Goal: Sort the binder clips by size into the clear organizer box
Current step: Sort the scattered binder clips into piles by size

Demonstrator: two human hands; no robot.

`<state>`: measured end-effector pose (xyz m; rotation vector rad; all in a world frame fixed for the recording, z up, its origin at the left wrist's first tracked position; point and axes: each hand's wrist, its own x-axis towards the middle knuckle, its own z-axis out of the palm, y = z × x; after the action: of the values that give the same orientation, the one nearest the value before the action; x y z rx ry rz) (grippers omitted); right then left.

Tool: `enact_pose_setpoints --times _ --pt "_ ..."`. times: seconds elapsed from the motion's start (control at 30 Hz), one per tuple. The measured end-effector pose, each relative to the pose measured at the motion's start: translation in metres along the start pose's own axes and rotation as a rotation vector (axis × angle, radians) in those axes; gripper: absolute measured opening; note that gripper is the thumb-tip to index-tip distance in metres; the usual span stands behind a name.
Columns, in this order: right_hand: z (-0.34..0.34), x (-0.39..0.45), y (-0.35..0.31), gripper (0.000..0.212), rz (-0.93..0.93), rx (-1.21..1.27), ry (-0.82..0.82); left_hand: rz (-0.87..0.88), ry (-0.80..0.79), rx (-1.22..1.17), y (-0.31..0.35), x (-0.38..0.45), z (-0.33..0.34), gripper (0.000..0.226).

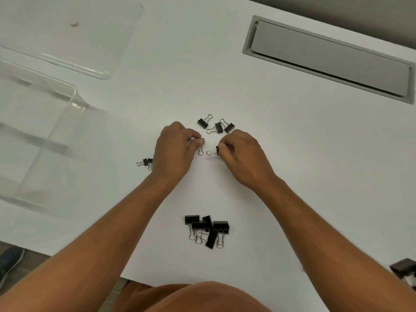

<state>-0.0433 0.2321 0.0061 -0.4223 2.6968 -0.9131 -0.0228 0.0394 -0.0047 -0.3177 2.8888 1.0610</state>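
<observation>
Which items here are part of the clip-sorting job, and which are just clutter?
Job: small binder clips, large binder clips, clips by the left wrist, clear organizer box, its lid, left hand, right hand.
Clutter: grey cable hatch, dark object at right edge.

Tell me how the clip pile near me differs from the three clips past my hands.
The near pile holds larger clips, heaped and overlapping; the far clips are smaller and spread flatter, one apart from the other two. Both groups are black with silver wire handles, on the table.
</observation>
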Motion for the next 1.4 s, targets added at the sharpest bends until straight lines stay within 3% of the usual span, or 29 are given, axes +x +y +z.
enact_pose_setpoints --times 0.13,0.23,0.3,0.37,0.47,0.53,0.63,0.87,0.93,1.03,1.1,1.23,1.4 --pt "0.009 0.012 -0.012 0.024 0.072 -0.035 0.035 -0.016 -0.079 -0.095 -0.002 0.014 -0.015 0.023" --pt "0.007 0.014 -0.015 0.017 0.181 0.097 0.196 0.001 -0.061 -0.098 -0.011 0.021 -0.028 0.026" --pt "0.005 0.011 -0.012 0.010 0.214 0.118 0.326 0.058 -0.125 -0.083 -0.018 0.026 -0.035 0.039" --pt "0.002 0.007 -0.009 0.030 0.208 0.095 0.330 0.106 -0.274 -0.060 -0.022 0.034 -0.038 0.064" --pt "0.005 0.009 -0.011 0.071 0.186 0.053 0.105 0.211 -0.439 0.024 -0.017 0.046 -0.038 0.086" --pt "0.010 0.017 -0.016 0.074 0.159 0.043 0.024 0.265 -0.454 0.038 -0.011 0.053 -0.033 0.081" --pt "0.010 0.026 -0.023 0.062 0.136 0.048 0.040 0.289 -0.424 0.015 -0.002 0.059 -0.025 0.064" --pt "-0.004 -0.042 -0.032 0.024 0.185 0.074 0.334 0.249 -0.347 -0.052 -0.013 0.011 -0.039 0.056" --pt "0.003 -0.083 -0.035 0.020 0.200 0.076 0.273 0.269 -0.392 -0.043 -0.021 -0.022 -0.045 0.049" --pt "0.023 -0.140 -0.040 0.040 0.233 0.033 -0.030 0.304 -0.533 0.023 -0.032 -0.073 -0.047 0.051" --pt "0.035 -0.162 -0.039 0.046 0.268 0.027 -0.125 0.325 -0.613 0.067 -0.036 -0.102 -0.042 0.058" --pt "0.041 -0.167 -0.033 0.024 0.317 0.144 -0.045 0.371 -0.557 0.112 -0.039 -0.132 -0.029 0.038" --pt "0.021 -0.165 -0.021 0.018 0.448 0.414 -0.001 0.188 -0.473 -0.030 -0.035 -0.135 -0.028 0.028"
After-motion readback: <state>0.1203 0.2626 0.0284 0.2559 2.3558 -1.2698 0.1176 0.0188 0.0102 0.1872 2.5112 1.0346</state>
